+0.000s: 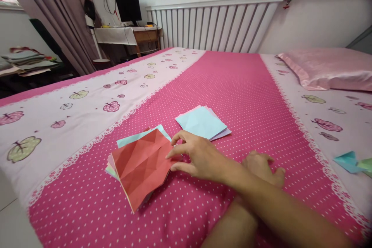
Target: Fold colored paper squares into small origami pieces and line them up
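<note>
My arms are crossed over the pink dotted bedspread (238, 97). My right hand (197, 157) reaches to the left and pinches the right corner of a creased red paper square (139, 166), whose near edge is slightly lifted. That sheet lies on top of a small stack of coloured paper (136, 137), with light blue and pale sheets showing beneath. My left hand (263, 166) rests on the bedspread to the right, partly behind my right forearm, with its fingers curled in and nothing visible in them. A second paper stack with a light blue top sheet (202, 123) lies just beyond my right hand.
A pink pillow (328, 68) lies at the far right. Folded blue and green paper pieces (353, 162) sit at the bed's right edge. Behind the bed are a white radiator (215, 27), a desk with a monitor (128, 6), curtains and stacked items on the left.
</note>
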Demonstrator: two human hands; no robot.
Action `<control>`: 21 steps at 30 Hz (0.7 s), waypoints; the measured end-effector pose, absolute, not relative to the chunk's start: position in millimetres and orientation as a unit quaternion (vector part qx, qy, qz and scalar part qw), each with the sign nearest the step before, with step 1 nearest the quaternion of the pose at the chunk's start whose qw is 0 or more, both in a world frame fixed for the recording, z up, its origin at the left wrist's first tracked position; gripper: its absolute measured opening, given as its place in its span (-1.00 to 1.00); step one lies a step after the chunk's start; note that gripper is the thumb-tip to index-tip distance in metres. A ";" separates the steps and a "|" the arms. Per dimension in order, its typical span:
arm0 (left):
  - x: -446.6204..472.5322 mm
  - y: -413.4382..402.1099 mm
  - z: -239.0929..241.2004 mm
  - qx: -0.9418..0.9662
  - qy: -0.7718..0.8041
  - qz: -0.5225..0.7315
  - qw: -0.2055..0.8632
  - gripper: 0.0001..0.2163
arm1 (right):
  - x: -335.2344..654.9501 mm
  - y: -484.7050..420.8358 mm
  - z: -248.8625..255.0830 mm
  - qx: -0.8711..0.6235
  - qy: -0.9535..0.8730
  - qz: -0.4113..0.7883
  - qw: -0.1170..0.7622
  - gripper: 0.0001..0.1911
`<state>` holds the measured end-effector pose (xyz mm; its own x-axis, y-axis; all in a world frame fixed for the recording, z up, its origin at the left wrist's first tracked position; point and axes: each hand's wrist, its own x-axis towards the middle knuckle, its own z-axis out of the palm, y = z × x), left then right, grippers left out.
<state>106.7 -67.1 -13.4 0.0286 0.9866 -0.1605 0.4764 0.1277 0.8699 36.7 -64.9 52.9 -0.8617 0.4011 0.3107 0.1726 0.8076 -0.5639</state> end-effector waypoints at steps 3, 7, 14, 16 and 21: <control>105.5 -66.1 -14.7 0.582 0.626 0.310 0.417 -0.66 | 34.5 -64.1 50.8 -0.145 -0.928 0.266 0.219 -0.85; 104.2 -66.4 -10.2 0.577 0.628 0.305 0.423 -0.67 | 32.5 -62.2 48.3 -0.140 -0.930 0.260 0.217 -0.87; 103.0 -67.4 -6.7 0.572 0.626 0.309 0.431 -0.66 | 31.7 -61.3 50.4 -0.136 -0.935 0.262 0.197 -0.83; 103.0 -67.1 -7.5 0.572 0.625 0.309 0.432 -0.66 | 32.0 -61.8 51.2 -0.132 -0.936 0.266 0.189 -0.78; 102.8 -67.3 -8.4 0.575 0.624 0.312 0.427 -0.65 | 31.2 -62.2 50.8 -0.129 -0.938 0.259 0.188 -0.83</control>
<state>102.8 -67.3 -8.4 0.0258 0.9843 -0.1746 0.4503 0.1445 0.8811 31.2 -62.2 50.8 -0.8955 0.3405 0.2867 0.1450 0.8321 -0.5354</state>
